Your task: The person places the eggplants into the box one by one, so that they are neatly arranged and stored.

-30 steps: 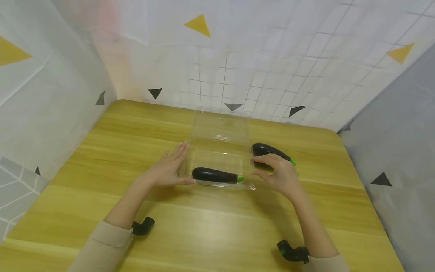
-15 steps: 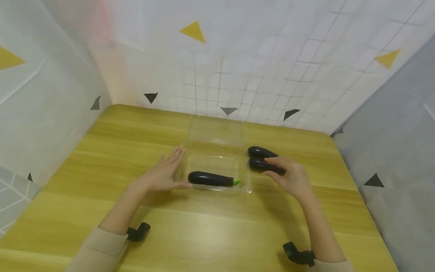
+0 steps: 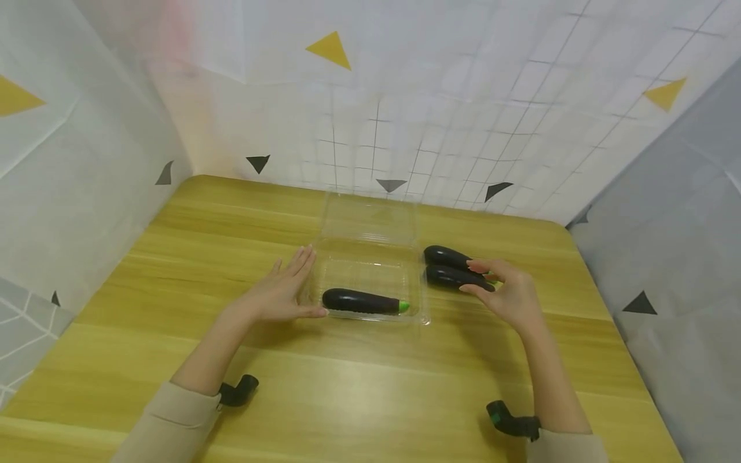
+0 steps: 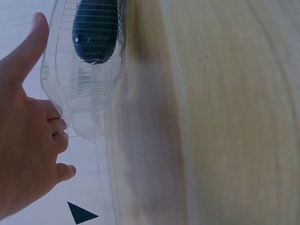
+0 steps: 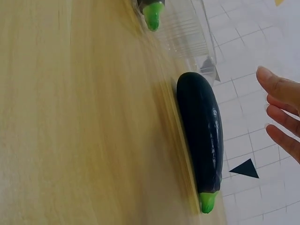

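Note:
A clear plastic clamshell box [image 3: 376,271] lies on the table, its hinged lid [image 3: 368,218] folded back. One dark eggplant [image 3: 361,301] with a green stem lies along the box's front side; its rounded end [image 4: 95,35] shows through the wall in the left wrist view. My left hand [image 3: 280,296] rests against the box's left side, fingers straight, thumb at the front corner. Right of the box lie a rear eggplant [image 3: 444,255] and a front eggplant [image 5: 200,133], side by side. Over their stem ends my right hand [image 3: 506,292] hovers, thumb and fingers apart, holding nothing.
The wooden table [image 3: 347,392] extends in front of the box. A patterned white sheet [image 3: 278,116] stands behind its far edge, with more sheeting at both sides. Dark wrist-camera mounts [image 3: 512,421] project from both forearms.
My right hand has moved right, from beside the box's right edge to over the stem ends of the two outside eggplants. The left hand stays at the box; the head view has shifted slightly.

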Tool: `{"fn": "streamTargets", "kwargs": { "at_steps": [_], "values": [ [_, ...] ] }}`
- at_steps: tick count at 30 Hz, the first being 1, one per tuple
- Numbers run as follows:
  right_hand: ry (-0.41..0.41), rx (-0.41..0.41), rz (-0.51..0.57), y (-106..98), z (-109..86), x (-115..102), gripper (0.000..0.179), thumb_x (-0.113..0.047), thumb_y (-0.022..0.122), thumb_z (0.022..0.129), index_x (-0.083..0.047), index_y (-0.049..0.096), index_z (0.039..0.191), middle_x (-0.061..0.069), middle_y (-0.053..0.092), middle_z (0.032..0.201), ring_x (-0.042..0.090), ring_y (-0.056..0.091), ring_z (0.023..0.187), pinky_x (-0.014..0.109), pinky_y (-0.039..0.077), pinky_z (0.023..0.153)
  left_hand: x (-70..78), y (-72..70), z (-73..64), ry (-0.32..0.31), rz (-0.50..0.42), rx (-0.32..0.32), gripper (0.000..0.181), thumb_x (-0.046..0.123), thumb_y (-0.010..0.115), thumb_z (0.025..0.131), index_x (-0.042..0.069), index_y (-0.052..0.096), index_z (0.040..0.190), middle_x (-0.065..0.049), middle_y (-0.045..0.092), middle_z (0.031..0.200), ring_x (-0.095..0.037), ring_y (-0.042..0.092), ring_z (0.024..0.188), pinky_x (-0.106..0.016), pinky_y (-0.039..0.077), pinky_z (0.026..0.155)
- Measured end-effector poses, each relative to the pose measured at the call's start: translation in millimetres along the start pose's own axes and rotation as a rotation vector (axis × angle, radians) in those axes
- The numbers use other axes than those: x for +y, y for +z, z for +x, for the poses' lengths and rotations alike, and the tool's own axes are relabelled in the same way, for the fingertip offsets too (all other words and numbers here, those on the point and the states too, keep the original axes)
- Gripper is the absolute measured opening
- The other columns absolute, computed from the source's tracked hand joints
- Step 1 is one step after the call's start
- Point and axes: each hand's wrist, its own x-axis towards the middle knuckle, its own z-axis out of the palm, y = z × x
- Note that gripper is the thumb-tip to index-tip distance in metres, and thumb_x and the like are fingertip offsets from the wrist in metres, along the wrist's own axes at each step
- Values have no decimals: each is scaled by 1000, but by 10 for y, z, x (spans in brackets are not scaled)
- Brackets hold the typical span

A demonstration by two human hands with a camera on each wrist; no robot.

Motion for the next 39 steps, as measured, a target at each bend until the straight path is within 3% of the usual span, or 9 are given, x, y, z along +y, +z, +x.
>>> {"fn": "streamTargets", "kwargs": {
  "at_steps": [7, 15, 33, 39],
  "values": [
    [-9, 8, -6, 22, -10, 31, 45, -7, 89, 64, -7, 72, 106, 4, 72, 97, 25, 68, 86, 34, 55, 73, -3, 8, 1, -2, -1, 7, 121, 82, 46, 76, 5, -6, 153, -12, -8, 160, -25, -8, 146, -58, 4, 114],
    [3, -6, -1, 33, 18, 28, 44, -6, 88, 65, -7, 72, 106, 6, 72, 97, 27, 68, 86, 38, 56, 73, -3, 16, 11, 2, -12, 16, 119, 76, 53, 79, 3, -5, 153, -13, -9, 160, -25, -8, 146, -59, 3, 114],
    [114, -78, 25, 213, -32, 262, 43, -13, 86, 70, -4, 71, 109, 12, 70, 100, 31, 67, 88, 44, 56, 75, 10, -3, 5, 1, -3, 11, 119, 78, 50, 79, 2, -5, 153, -14, -9, 160, -27, -8, 146, -59, 3, 114],
    [110, -78, 20, 251, -33, 317, 41, -12, 87, 69, -3, 72, 107, 12, 70, 100, 31, 68, 87, 40, 57, 74, 4, -1, 12, 4, -2, 13, 120, 79, 50, 78, 4, -6, 153, -14, -8, 160, -27, -7, 146, -60, 3, 113]
  ]
}}
